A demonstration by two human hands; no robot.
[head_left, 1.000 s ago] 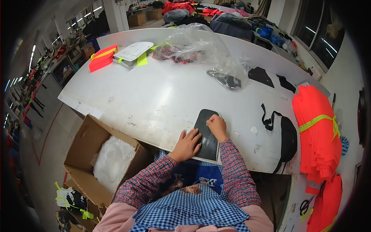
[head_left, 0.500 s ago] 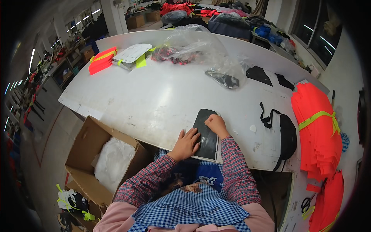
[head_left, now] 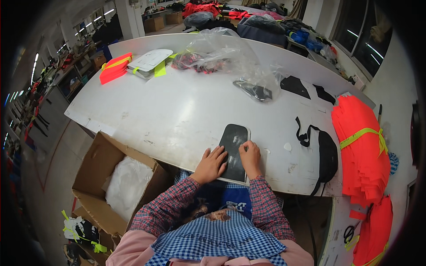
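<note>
A dark, round-cornered flat panel lies at the table's near edge, with whitish marks on its face. A pale rim shows along its right and lower sides. My left hand rests flat on the panel's left side, fingers stretched and slightly spread. Over the panel's right edge, my right hand is closed, thumb and fingertips pinched together. Whatever those fingertips hold, if anything, is too small to make out.
Right of my hands lie a small white piece and a black pouch with straps. Tied orange-red fabric fills the table's right end. A clear plastic bag lies far back. An open cardboard box stands at left.
My right hand has moved down along the panel's right side, toward me. My left hand stays flat on the panel. The whole view has shifted slightly.
</note>
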